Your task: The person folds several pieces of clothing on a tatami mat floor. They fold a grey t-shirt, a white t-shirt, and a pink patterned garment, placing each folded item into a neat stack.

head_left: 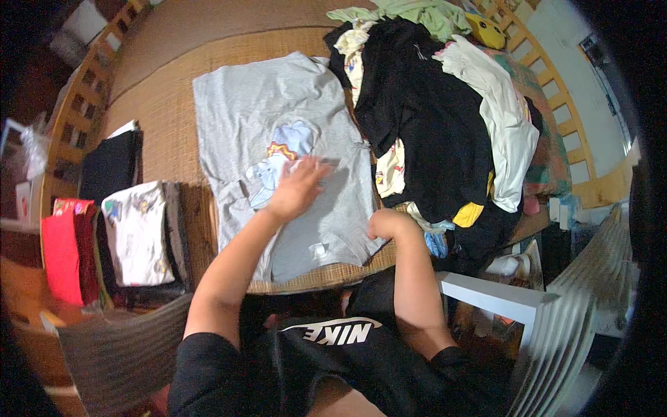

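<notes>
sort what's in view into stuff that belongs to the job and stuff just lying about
Likely the job:
grey t-shirt; left hand, over its middle; right hand, at its edge; loose clothes pile; folded clothes

Seemingly just lying about:
yellow object beyond the pile; clear plastic, far left

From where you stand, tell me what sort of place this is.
Probably a bedroom at home: a woven mat lies between slatted wooden rails like a bed's, with a grey T-shirt spread on it beside a heap of loose clothes.
</notes>
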`<state>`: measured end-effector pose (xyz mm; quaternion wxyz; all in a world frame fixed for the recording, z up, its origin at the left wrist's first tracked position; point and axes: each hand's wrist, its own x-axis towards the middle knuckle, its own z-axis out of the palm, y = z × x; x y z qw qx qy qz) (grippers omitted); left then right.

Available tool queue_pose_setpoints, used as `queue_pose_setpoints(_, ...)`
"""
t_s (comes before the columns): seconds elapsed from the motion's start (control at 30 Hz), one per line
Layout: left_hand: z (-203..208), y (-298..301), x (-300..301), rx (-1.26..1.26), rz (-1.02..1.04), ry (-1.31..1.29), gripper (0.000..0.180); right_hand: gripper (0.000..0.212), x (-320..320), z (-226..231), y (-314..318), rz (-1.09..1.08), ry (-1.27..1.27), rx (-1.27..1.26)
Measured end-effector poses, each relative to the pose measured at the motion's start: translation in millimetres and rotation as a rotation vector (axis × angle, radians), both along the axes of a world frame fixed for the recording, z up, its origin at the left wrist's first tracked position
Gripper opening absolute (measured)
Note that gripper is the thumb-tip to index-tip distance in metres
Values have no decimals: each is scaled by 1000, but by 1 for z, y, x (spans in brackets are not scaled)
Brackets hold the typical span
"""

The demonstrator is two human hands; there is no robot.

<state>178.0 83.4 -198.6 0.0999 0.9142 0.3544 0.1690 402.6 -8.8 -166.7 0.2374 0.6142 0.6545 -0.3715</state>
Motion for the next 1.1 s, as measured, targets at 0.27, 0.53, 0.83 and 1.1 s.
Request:
queue_pose_setpoints(0.27, 59, -78, -161, -543, 323, 529, 62, 9, 15, 2, -11, -60, -27, 235)
queue_pose_setpoints(0.53, 40, -126, -170, -243, 183, 695, 60, 45, 7, -2, -55, -169, -179, 321)
queue_pose_setpoints(0.83, 20, -137, -148, 8, 193, 1031, 46, 45, -3, 7, -78, 193, -147, 787)
queue_pose_setpoints(1.1, 25, -147, -149, 49, 121, 609, 46, 25, -4, -18, -61, 334, -191, 792)
